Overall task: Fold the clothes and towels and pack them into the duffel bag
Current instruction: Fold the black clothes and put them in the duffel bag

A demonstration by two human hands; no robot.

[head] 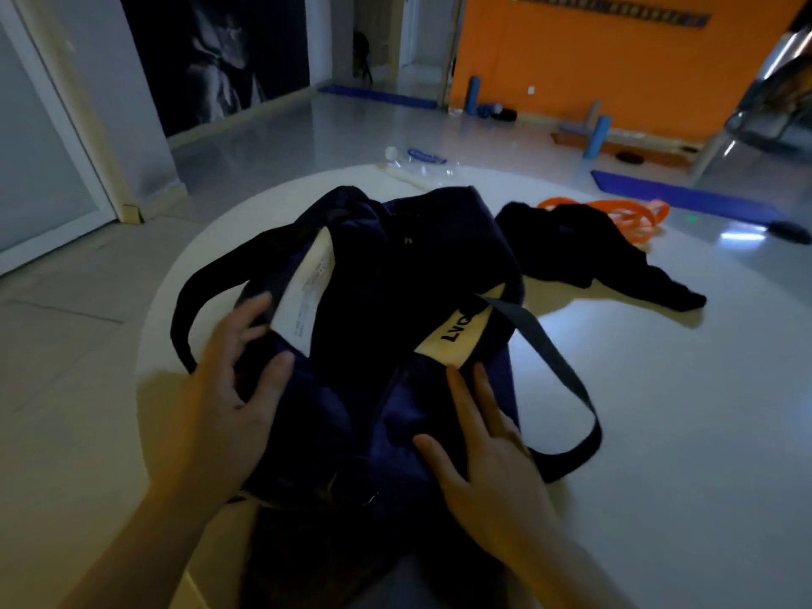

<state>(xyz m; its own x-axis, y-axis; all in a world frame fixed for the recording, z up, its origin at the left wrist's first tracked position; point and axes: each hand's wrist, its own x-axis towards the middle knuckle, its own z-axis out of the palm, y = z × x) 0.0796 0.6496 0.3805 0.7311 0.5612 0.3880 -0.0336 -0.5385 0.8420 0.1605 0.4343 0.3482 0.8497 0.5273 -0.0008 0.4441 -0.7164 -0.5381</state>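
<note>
A navy duffel bag (378, 345) lies slumped in the middle of a round white table (659, 389), and everything else is placed from it. The left hand (237, 380) rests on the bag's left edge, fingers spread and slightly bent against the fabric beside a white care label (307, 292); whether they actually grip the cloth cannot be told. The right hand (487, 459) lies flat on the bag's near right side, fingers straight and a little apart, fingertips (457, 375) just below a cream brand patch (452, 340). A dark strap (558, 371) loops off the bag's right side onto the table.

Behind and right of the bag, apart from it, a black garment (593, 252) lies crumpled and unfolded, with orange resistance bands (624, 217) just beyond it.

The bag looks soft, light and floppy, so it will likely sag shut unless its opening edges are held apart; the rims or the straps seem the best holds. The garment looks limp and thin, best lifted by two corners or its shoulders.
</note>
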